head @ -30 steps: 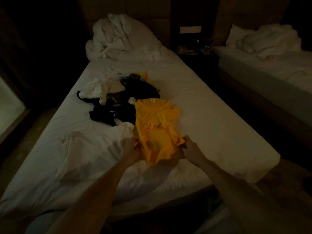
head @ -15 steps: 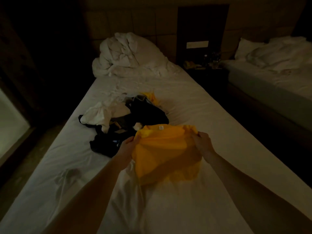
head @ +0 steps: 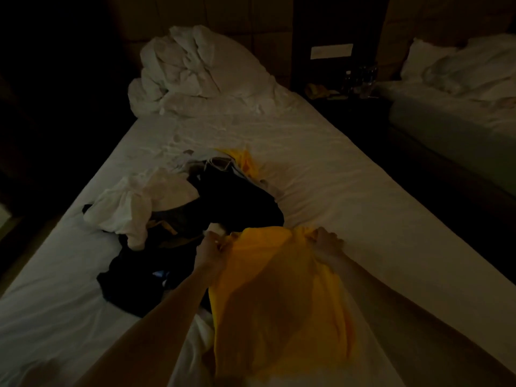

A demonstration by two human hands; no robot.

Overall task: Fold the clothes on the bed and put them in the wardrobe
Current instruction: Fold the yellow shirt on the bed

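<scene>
Nearest, a thin, soft yellow shirt [head: 279, 297] lies along the white bed [head: 349, 191], its far edge pinched at both corners: left hand [head: 210, 248] and right hand [head: 325, 241], fingers curled into the cloth. This looks like the first fold, which next calls for laying that edge flat and square. Beyond, a crumpled heap of dark and white clothes [head: 201, 208] waits unfolded, then a rumpled white duvet [head: 195, 71].

Two bare forearms, no sleeves in view

The left hand [head: 210, 251] and right hand [head: 326, 241] carry no gloves, rings or watch that the dim light shows; both arms enter from about 6 o'clock, uncovered up to the frame edge.
</scene>
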